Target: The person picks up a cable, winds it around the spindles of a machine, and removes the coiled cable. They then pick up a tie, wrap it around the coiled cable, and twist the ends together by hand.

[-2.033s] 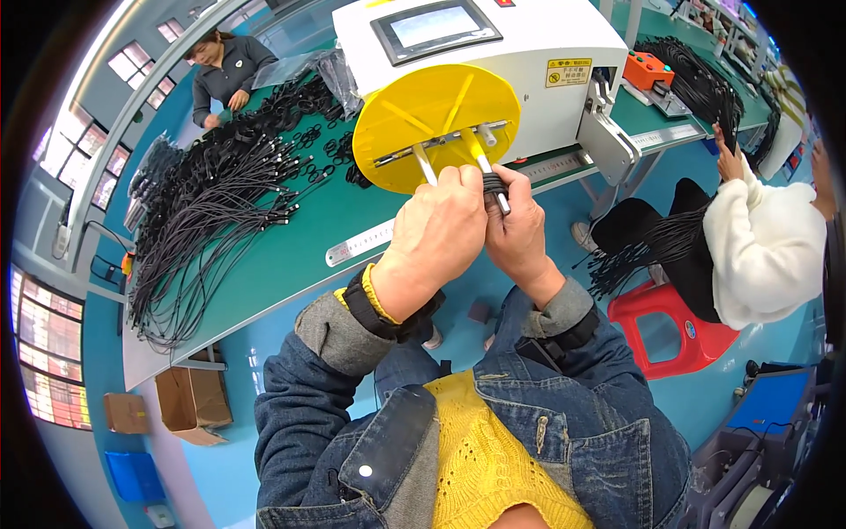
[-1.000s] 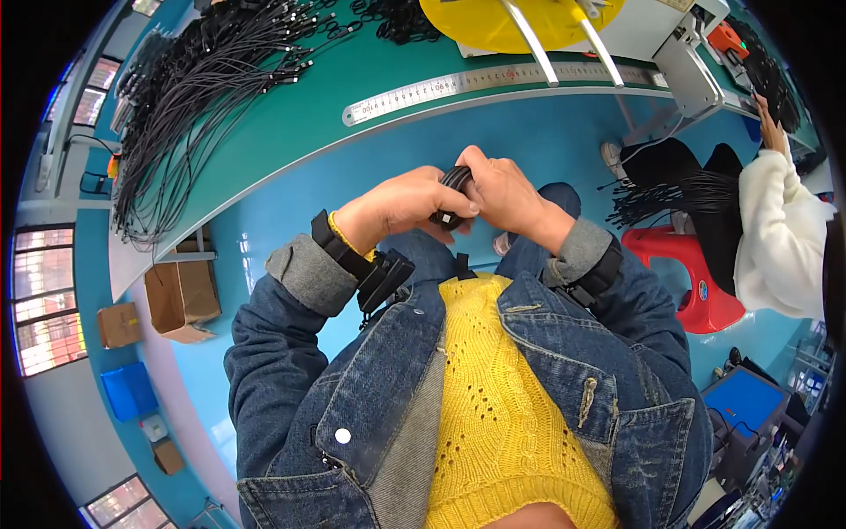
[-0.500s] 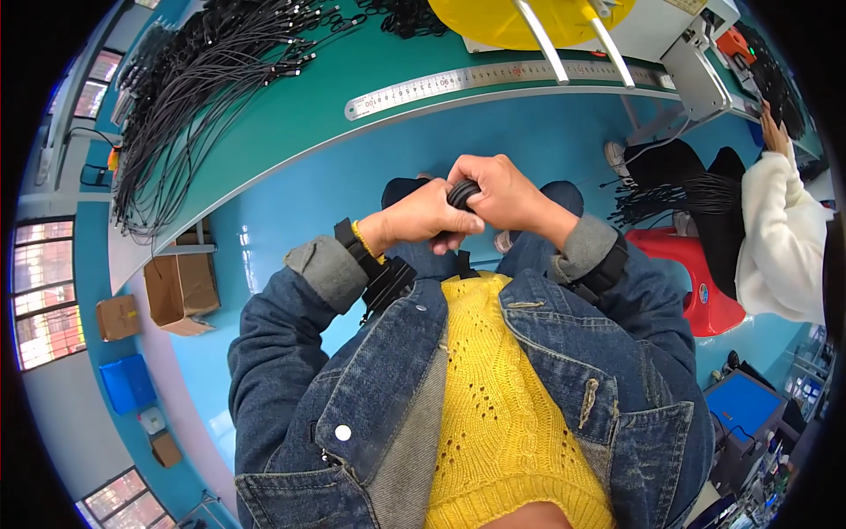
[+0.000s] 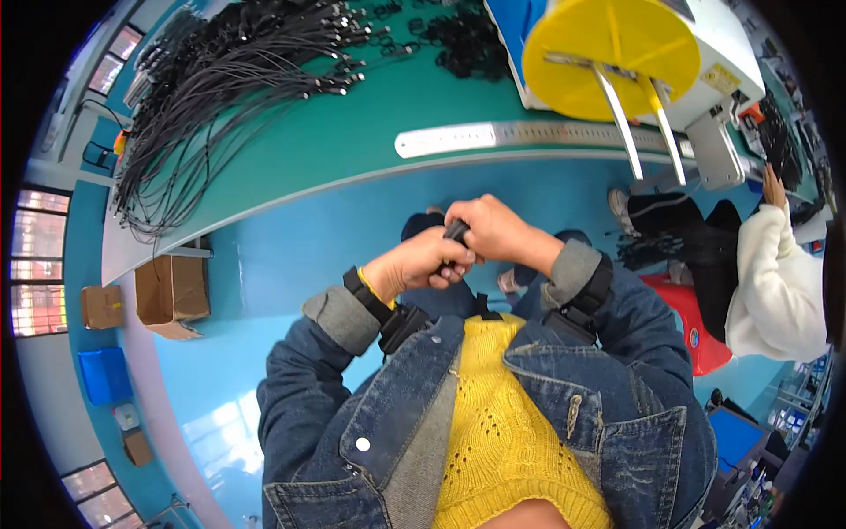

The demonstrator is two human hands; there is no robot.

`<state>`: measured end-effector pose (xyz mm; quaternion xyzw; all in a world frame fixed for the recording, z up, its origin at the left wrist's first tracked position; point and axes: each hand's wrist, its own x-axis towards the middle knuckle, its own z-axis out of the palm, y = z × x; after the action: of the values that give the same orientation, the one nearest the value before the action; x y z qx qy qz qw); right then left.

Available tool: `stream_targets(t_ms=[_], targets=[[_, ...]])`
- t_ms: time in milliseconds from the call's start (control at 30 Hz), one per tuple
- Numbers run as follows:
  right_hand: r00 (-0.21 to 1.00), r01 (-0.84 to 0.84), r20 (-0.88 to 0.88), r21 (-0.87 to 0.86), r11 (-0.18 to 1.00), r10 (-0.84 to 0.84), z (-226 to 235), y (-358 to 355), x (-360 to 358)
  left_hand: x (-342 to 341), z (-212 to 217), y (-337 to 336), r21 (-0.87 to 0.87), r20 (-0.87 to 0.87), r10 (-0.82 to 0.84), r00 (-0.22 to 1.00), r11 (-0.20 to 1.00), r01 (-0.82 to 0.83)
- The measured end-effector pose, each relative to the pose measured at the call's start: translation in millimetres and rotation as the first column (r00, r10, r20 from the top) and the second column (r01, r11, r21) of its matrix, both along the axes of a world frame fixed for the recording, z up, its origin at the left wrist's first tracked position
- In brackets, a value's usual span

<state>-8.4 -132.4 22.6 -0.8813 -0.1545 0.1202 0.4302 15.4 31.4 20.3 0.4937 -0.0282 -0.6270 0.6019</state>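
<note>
My left hand (image 4: 421, 262) and my right hand (image 4: 495, 227) meet over my lap, just in front of the table edge. Both are closed around a small coil of black cable (image 4: 456, 231). Only a short dark stretch of it shows between the fingers; the rest is covered. On the green table (image 4: 300, 150) beyond lies a long steel ruler (image 4: 458, 139) along the front edge. Above its right part stands a winding machine with a yellow disc (image 4: 573, 79) and two metal prongs jutting toward me.
Many loose black cables (image 4: 203, 115) with metal plugs cover the table's left side. Several coiled cables (image 4: 467, 44) lie near the machine. A cardboard box (image 4: 172, 295) sits under the table at left. At right, a person in a white sleeve (image 4: 762, 264) sits on a red stool (image 4: 701, 331).
The view has shifted, so the table, machine and hands all sit lower in it. Both hands keep hold of the cable coil, which now shows less between them.
</note>
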Motion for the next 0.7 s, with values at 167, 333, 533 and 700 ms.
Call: stream_targets(t_ms=[167,333,533,700], targets=[[0.962,-0.067,0.253,-0.132,0.989,0.099,6.0,25.2,11.3,-3.3,4.7,23.3,0.017,0.148,0.044,0.988,0.999,-0.047],[0.926,-0.229,0.194,-0.389,0.892,0.323,31.7,52.0,34.1,1.6,17.2,43.7,-0.039,0.251,0.137,0.958,0.991,-0.131],[0.909,-0.321,0.156,-0.330,0.888,0.387,41.9,75.2,60.4,20.0,-3.0,73.1,-0.119,0.158,0.292,0.943,0.954,-0.275],[0.911,-0.146,0.384,-0.042,0.988,0.150,60.6,62.2,137.9,37.6,-2.8,96.1,-0.216,0.051,0.454,0.890,0.875,-0.434]])
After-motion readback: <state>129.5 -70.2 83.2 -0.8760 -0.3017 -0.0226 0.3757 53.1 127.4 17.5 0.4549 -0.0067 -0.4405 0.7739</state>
